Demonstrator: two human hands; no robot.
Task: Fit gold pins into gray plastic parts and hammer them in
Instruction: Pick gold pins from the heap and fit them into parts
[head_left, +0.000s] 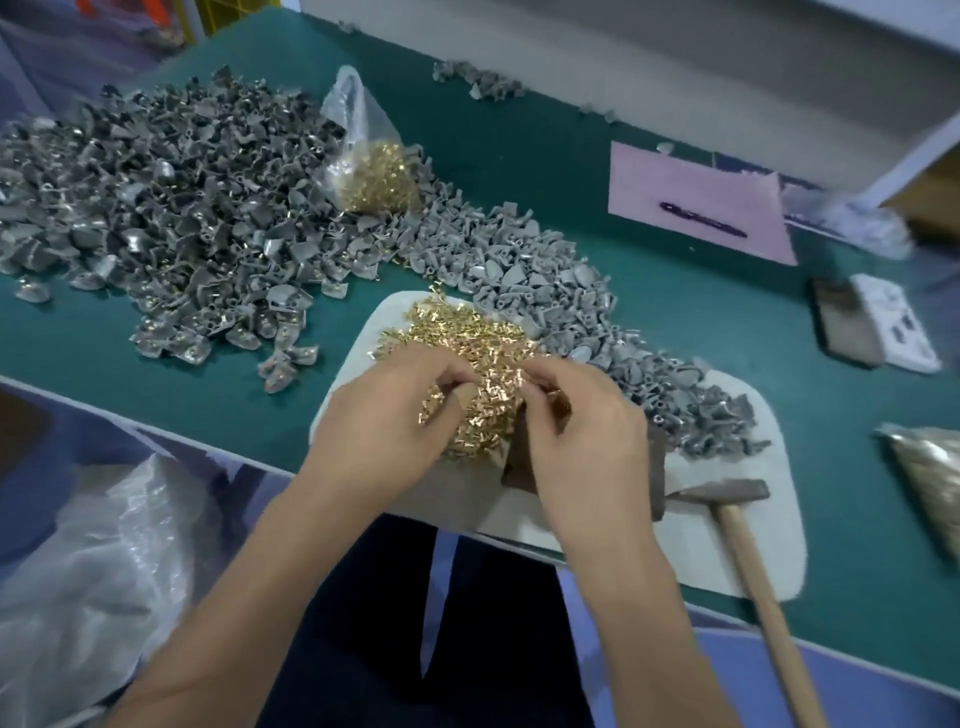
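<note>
Under both hands lies the heap of gold pins (467, 338), with gray parts (597, 322) beyond the right hand (582, 426). Its curled fingers, and those of the left hand (384, 415), pinch pins; whether either holds a part is hidden. A loose pinch could drop pins.

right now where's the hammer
In the head view the hammer lies at lower right on the white mat, just right of the right hand.
</note>
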